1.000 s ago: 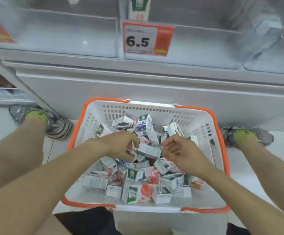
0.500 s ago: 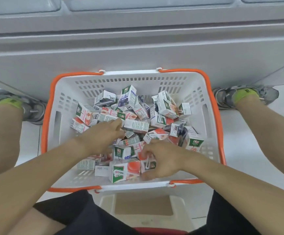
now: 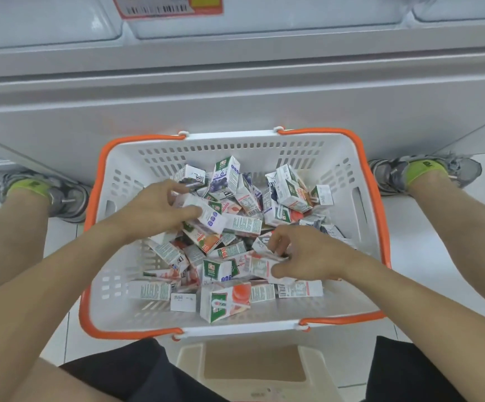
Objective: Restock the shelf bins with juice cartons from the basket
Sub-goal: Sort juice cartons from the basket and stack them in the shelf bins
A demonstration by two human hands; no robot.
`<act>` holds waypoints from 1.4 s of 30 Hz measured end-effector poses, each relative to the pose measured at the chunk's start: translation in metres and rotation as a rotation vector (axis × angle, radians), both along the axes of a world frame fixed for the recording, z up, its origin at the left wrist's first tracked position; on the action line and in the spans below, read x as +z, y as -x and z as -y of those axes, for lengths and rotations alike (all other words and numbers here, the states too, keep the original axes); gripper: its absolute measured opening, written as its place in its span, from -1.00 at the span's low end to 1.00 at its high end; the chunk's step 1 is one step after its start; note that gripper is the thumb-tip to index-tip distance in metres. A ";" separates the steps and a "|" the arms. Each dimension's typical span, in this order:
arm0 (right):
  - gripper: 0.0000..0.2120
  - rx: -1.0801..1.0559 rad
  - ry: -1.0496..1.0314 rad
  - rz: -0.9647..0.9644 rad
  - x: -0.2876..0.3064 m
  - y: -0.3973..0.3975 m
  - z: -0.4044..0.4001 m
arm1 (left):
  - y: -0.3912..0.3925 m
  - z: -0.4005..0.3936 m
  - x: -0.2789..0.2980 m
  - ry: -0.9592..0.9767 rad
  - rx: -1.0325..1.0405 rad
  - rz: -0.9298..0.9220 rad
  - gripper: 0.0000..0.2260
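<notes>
A: Since a moment ago the left hand [image 3: 160,211] has slid farther from the person across the heap, and the right hand [image 3: 305,258] has lifted off the near cartons toward the middle of the basket [image 3: 360,181].

B: What does the left hand hold?

A: Its thumb and fingers curl round a white carton with blue dots [image 3: 206,213], which lies tilted just past the knuckles, on top of the pile.

B: And the right hand?

A: Its fingers and thumb pinch a pale, pink-tinted carton [image 3: 260,265] lying right under the fingertips. A crumpled white carton sits against the upper fingers; whether they grip it too cannot be told.

B: Where are the other cartons?

A: All inside the basket. A purple-fronted carton [image 3: 225,175] stands upright beyond the left hand, a green 100% carton [image 3: 213,271] lies between the two wrists, and an orange-and-green carton [image 3: 225,300] rests nearest the person, below the right hand.

B: The shelf bins?

A: Clear shelf bins [image 3: 47,21] sit well beyond both hands, with a red price tag [image 3: 169,5] between them.
</notes>
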State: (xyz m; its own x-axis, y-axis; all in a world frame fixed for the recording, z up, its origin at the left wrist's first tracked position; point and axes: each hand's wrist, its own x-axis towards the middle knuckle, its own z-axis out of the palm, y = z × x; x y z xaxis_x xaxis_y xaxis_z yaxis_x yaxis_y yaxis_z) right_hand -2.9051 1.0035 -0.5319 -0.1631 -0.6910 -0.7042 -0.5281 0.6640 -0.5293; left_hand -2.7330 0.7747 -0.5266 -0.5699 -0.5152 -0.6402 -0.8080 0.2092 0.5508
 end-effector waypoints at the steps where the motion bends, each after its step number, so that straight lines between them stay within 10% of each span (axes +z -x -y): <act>1: -0.70 -0.063 0.032 0.009 0.001 0.005 -0.001 | -0.001 0.001 0.001 -0.095 0.045 0.041 -0.69; 11: -0.84 -0.593 0.051 0.269 -0.012 0.018 -0.003 | -0.003 -0.024 -0.011 -0.706 0.284 0.000 -0.53; 19: -0.62 -0.877 0.130 0.375 -0.020 0.034 -0.005 | -0.003 -0.028 -0.019 -0.993 0.335 -0.206 -0.01; 31: -0.96 -0.812 0.407 0.351 0.040 0.034 0.012 | 0.013 -0.056 -0.006 -0.637 0.282 -0.440 -0.54; 42: -0.65 -0.799 0.543 0.295 0.078 0.031 0.017 | 0.032 -0.062 0.043 -0.400 0.249 -0.505 -0.50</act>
State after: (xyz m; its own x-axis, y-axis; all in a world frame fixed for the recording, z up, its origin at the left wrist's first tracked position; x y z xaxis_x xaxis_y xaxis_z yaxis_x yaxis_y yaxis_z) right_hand -2.9360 0.9867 -0.4540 -0.5884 -0.6946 -0.4139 0.1670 0.3965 -0.9027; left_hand -2.7650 0.8362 -0.4841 -0.7438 -0.4491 -0.4951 -0.4295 -0.2465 0.8688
